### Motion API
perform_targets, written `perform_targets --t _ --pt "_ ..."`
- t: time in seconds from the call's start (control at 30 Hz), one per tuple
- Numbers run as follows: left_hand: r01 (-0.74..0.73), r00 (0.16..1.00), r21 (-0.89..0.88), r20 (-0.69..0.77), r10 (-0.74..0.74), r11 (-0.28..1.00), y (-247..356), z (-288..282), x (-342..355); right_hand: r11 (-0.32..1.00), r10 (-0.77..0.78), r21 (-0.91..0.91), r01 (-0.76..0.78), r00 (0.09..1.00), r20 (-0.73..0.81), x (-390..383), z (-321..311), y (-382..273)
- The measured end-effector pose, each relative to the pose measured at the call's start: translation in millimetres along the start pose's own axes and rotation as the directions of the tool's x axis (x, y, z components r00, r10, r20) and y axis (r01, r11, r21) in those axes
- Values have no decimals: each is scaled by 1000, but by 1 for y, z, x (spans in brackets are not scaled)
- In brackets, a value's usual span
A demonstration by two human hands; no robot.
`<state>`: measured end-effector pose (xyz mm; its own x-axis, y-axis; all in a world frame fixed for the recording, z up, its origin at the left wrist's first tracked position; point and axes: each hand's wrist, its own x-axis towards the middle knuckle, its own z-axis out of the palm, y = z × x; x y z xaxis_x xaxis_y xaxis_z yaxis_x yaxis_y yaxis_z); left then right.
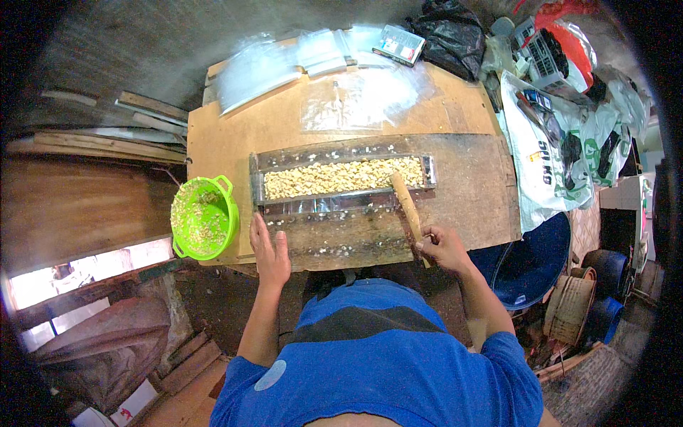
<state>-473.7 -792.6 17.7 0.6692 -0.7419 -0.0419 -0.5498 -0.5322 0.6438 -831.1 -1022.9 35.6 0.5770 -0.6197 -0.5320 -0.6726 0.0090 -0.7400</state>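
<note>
A long, narrow rectangular frame lined with clear plastic lies on the table, filled with pale yellow, bean-like pieces. Slanting over its right end is a light-brown wooden stick, its far tip touching or just above the pieces. My right hand is closed around the stick's near end. My left hand is open at the table's front edge, its fingers stretched toward the frame's near left corner and holding nothing. Left of it sits a bright green colander with similar pieces clinging inside.
The wooden table carries scattered pale bits around the frame. Flat clear plastic bags and a small box lie along the far side. White sacks crowd the right edge, above a dark blue tub. Planks lean at left.
</note>
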Motion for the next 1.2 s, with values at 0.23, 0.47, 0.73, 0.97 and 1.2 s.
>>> perform_targets --t 0.23,0.47,0.73,0.97,1.2 --pt "-37 999 6 -8 37 999 0 5 2 985 67 157 -76 996 66 4 16 12" --pt "-23 1000 14 -14 23 1000 2 6 0 985 68 150 -85 991 111 2 14 11" --pt "18 1000 40 -9 -18 999 8 10 -4 902 169 414 -121 982 -80 13 -21 14" --pt "-30 999 48 -34 32 998 9 16 -6 950 125 301 -78 982 -138 13 -30 27" --pt "21 999 68 -32 -19 997 18 21 -9 987 30 163 -1 984 -174 4 -33 35"
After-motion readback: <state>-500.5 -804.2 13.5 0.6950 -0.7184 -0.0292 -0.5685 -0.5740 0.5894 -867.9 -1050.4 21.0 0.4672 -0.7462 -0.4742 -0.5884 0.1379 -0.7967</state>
